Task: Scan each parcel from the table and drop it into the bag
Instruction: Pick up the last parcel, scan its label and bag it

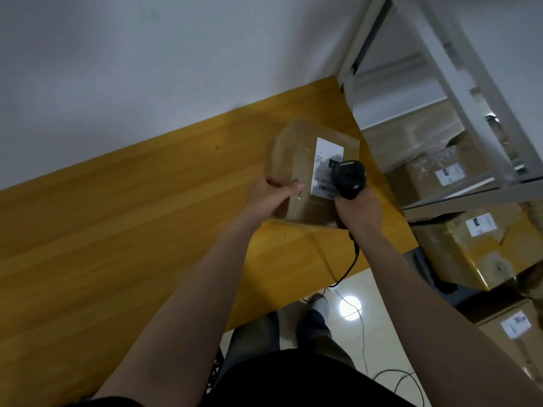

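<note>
While the left hand (273, 198) grips the parcel (308, 177), the right hand (357, 210) clasps the scanner (348, 179)

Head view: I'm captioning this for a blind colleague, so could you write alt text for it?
A person's right hand points a black corded scanner at the white label on a brown parcel, which the left hand steadies on a yellow wooden table. More labelled boxes sit on metal shelving at right.

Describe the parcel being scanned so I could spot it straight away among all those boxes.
Look at the yellow wooden table, toward its far right corner beside the metal shelving. The parcel is the brown cardboard box there, steadied by the left hand, with a black scanner over its white label. The other boxes all sit on the shelves, untouched.
</note>
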